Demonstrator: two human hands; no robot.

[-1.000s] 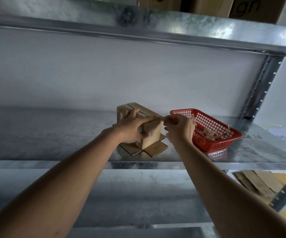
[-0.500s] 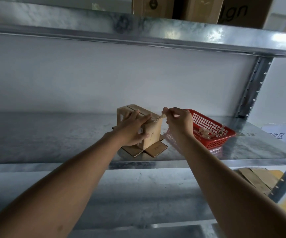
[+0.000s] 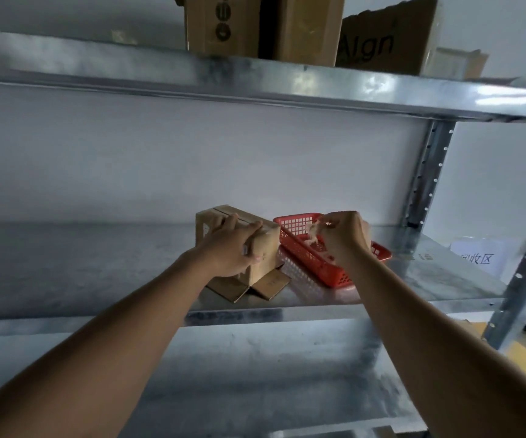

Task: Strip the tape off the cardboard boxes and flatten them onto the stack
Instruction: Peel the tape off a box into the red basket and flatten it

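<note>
Box: a small brown cardboard box (image 3: 257, 248) stands on the galvanised metal shelf (image 3: 97, 263), its bottom flaps splayed flat on the steel toward the shelf's front edge; its long axis runs from the near right corner back to the left.
Left hand: the left hand (image 3: 228, 245) lies over the top of the box, fingers curled onto the upper face and thumb down the near side, gripping it and holding it in place.
Tape: a crumpled pale strip of tape (image 3: 313, 232) hangs from the right hand's fingertips, free of the box.
Right hand: the right hand (image 3: 342, 235) pinches that strip between thumb and fingers, the rest of the fingers loosely bent.
Basket: a red plastic mesh basket (image 3: 334, 273) sits just to the right of the box, with more pale scraps inside; the right hand and strip hang directly above it.
Key relation: the strip is over the basket, so I judge the drop calls only for loosening the pinch; the box lies to the left of that hand, already under the nearer left hand.
Above: large brown cartons (image 3: 302, 26) stand on the upper shelf.
</note>
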